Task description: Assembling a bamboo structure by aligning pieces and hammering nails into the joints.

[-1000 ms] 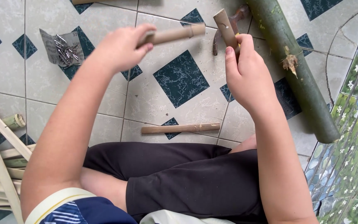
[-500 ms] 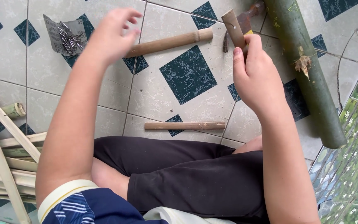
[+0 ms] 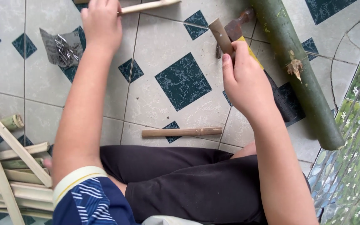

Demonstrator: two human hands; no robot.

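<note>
My left hand (image 3: 101, 25) is at the top edge, closed over the left end of a long tan bamboo stick (image 3: 151, 6); its fingertips are cut off by the frame. My right hand (image 3: 246, 83) grips a short bamboo peg (image 3: 219, 33) that points up and to the left. Just behind the peg a hammer lies on the tiles with its rusty head (image 3: 236, 27) toward the top. Its yellow and black handle (image 3: 282, 102) runs under my right wrist. I sit cross-legged in dark trousers (image 3: 180, 183).
A thick green bamboo pole (image 3: 301, 79) lies diagonally at the right beside a flowered mat (image 3: 355, 125). Nails on a grey paper (image 3: 63, 50) lie at the upper left. Another tan stick (image 3: 182, 132) lies before my knees. Split bamboo strips (image 3: 9, 166) are stacked at the left.
My left hand let go of the long stick, opened, then closed on it again and shifted it farther away. My right hand kept hold of the short peg. The camera tilted down.
</note>
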